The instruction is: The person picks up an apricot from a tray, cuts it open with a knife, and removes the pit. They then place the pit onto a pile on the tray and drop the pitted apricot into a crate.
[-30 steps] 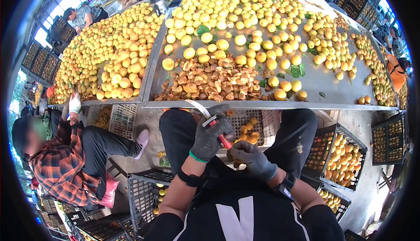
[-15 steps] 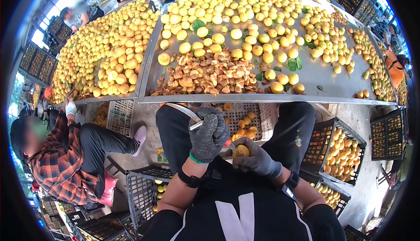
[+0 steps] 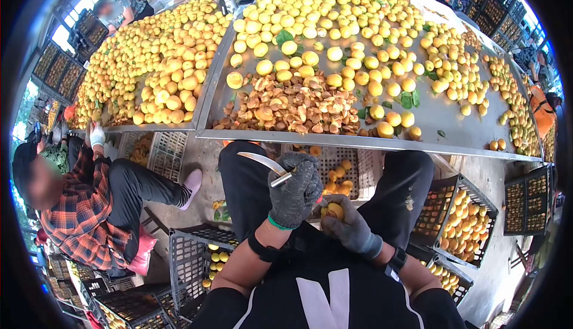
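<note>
My left hand (image 3: 293, 194), in a dark knitted glove, is closed around a curved-blade knife (image 3: 261, 160). The blade points up and left out of the fist. A short shiny metal rod end (image 3: 280, 180) sticks out beside it, and a small red tip (image 3: 320, 200) shows on the fist's right side. Close by, in front of my lap, my right hand (image 3: 353, 227) wears a grey glove. Its fingers are wrapped around a yellow apricot-like fruit (image 3: 333, 211), partly covered by the thumb and fingers. The red tip lies right by this fruit.
Ahead stands a metal table (image 3: 430, 125) bearing many yellow fruits and a heap of brownish peel-like scraps (image 3: 298, 109). Crates of fruit stand below it (image 3: 370, 168), at my left (image 3: 192, 275) and right (image 3: 471, 224). A person in a plaid shirt (image 3: 83, 221) sits at left.
The fruit in my right hand is turned and more covered by the fingers. Both hands stay close together, and the knife blade shows more fully. The whole view has shifted slightly.
</note>
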